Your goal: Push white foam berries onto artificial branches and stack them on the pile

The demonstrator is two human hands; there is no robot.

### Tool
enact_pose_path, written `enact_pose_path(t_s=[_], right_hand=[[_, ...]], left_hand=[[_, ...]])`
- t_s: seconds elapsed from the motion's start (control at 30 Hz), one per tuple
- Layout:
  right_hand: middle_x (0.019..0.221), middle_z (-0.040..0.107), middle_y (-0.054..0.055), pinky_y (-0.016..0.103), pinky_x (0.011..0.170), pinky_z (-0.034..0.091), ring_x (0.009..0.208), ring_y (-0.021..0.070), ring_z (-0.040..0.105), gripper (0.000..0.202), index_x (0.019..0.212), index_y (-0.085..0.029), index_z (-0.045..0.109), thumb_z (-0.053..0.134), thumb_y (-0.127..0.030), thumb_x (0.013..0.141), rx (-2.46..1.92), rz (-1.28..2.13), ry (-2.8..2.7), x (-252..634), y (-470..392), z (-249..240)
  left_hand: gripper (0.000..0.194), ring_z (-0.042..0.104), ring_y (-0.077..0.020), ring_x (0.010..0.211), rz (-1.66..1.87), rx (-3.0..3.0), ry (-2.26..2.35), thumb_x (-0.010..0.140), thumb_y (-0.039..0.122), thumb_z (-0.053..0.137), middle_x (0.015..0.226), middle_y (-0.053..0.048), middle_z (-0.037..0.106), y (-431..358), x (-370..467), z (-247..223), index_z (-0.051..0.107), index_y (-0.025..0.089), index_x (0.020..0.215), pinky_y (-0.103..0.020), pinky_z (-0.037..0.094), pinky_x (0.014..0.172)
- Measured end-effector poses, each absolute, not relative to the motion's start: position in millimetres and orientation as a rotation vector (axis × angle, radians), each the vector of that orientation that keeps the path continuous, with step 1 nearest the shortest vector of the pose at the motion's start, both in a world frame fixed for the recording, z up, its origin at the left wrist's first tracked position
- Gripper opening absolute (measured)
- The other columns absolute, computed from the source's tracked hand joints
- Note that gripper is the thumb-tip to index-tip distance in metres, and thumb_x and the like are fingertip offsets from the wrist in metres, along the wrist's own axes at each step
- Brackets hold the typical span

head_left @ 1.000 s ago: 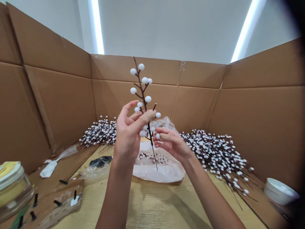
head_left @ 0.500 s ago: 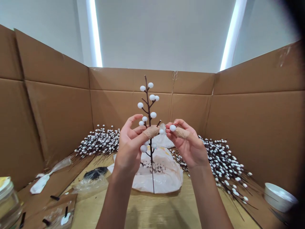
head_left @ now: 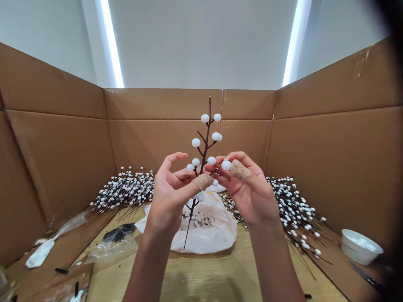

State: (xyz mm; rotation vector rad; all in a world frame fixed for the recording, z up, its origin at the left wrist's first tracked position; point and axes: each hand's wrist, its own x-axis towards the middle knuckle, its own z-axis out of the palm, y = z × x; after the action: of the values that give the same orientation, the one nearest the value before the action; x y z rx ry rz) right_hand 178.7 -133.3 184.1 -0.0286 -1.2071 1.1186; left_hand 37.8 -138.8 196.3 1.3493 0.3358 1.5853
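My left hand (head_left: 171, 188) is closed round the brown stem of an artificial berry branch (head_left: 205, 147), its thumb wrapped in tan tape. The branch leans slightly right, with white berries on several twigs and a few bare twig tips. Pinched between the taped thumb and finger of my right hand (head_left: 252, 188) is a white foam ball (head_left: 226, 165), close to a short bare twig right of the stem. Below the branch, an open white plastic bag (head_left: 220, 235) holds many loose white balls (head_left: 203, 219).
Piles of finished-looking berry branches lie at left (head_left: 126, 186) and right (head_left: 296, 209). A white bowl (head_left: 362, 247) stands at right beside scissors (head_left: 365, 274). Left are a clear plastic bag (head_left: 110, 247) and a white packet (head_left: 40, 253). Cardboard walls (head_left: 189, 105) surround the table.
The branch's top has tilted to the right. My right hand has brought the white ball closer to the stem, and the view has shifted a little.
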Motion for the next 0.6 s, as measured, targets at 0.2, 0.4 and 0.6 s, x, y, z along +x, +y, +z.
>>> enact_pose_path(t_s=[0.2,0.4,0.6], right_hand=[[0.092,0.071,0.001,0.033,0.082,0.056,0.088,0.0182,0.070,0.005,0.083,-0.023,0.065,0.066,-0.021,0.079,-0.107,1.073,-1.236,178.5,-136.2,184.6],[0.090,0.070,0.001,0.038,0.082,0.056,0.086,0.0199,0.069,0.010,0.084,-0.023,0.064,0.069,-0.028,0.076,-0.139,1.051,-1.234,178.7,-133.1,184.6],[0.085,0.071,0.001,0.030,0.077,0.057,0.082,0.0169,0.070,0.008,0.083,-0.022,0.066,0.070,-0.024,0.076,-0.128,1.056,-1.222,180.1,-130.3,183.0]], left_hand=[[0.054,0.067,-0.0091,0.060,1.597,1.363,0.355,0.062,0.007,0.082,0.069,-0.001,0.074,-137.4,39.0,194.8,0.046,0.020,0.101,-0.016,0.052,0.060],[0.054,0.067,-0.0114,0.057,1.620,1.370,0.382,0.060,0.008,0.083,0.067,0.000,0.073,-134.3,39.6,193.3,0.047,0.020,0.099,-0.018,0.051,0.057],[0.055,0.067,-0.0104,0.058,1.616,1.384,0.397,0.060,0.008,0.083,0.068,-0.001,0.074,-133.8,40.8,192.0,0.046,0.020,0.099,-0.017,0.051,0.058]])
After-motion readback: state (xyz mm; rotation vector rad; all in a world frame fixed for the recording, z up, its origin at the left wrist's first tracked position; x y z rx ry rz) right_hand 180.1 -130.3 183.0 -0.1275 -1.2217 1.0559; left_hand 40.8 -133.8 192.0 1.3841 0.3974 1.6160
